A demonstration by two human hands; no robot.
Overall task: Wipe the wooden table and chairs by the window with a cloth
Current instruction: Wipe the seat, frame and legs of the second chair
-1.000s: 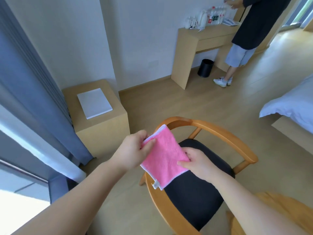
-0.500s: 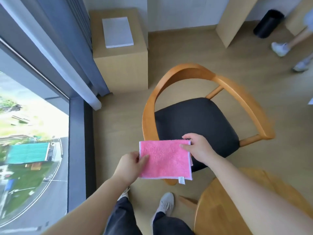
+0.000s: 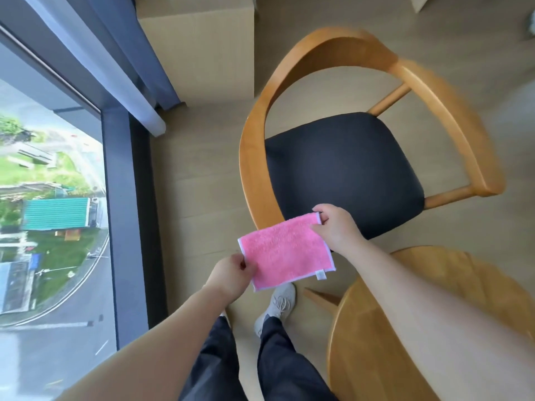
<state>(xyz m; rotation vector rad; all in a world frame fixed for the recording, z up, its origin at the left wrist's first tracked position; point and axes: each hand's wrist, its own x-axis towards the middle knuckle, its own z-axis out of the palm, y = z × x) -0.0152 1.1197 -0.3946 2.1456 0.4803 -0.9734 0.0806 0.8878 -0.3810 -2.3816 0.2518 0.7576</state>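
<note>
Above the floor btwn window and chair, a pink cloth (image 3: 285, 253) w/ white trim is held stretched flat by both hands, off any surface. Left hand (image 3: 231, 274) pinches the cloth's near-left corner, thumb on top, fingers curled under. Right hand (image 3: 335, 230) pinches the far-right corner, thumb and forefinger closed on the edge, other fingers curled. A small white tag hangs at the cloth's near-right edge.

Just beyond the cloth stands a wooden chair (image 3: 451, 120) w/ curved back/arm rail and dark seat cushion (image 3: 344, 172); the cloth's far edge overlaps the seat's front corner in view, but whether it touches can't be told. A round wooden table (image 3: 469, 273) sits at lower right, partly hidden by the right forearm. Person's dark trousers and one grey shoe (image 3: 278, 306) show below the cloth. At left, a big window (image 3: 52, 198) looks down on a street and a green roof; grey curtain (image 3: 127, 33) hangs beside it. A light wood cabinet (image 3: 199, 50) stands behind, next to the curtain.
</note>
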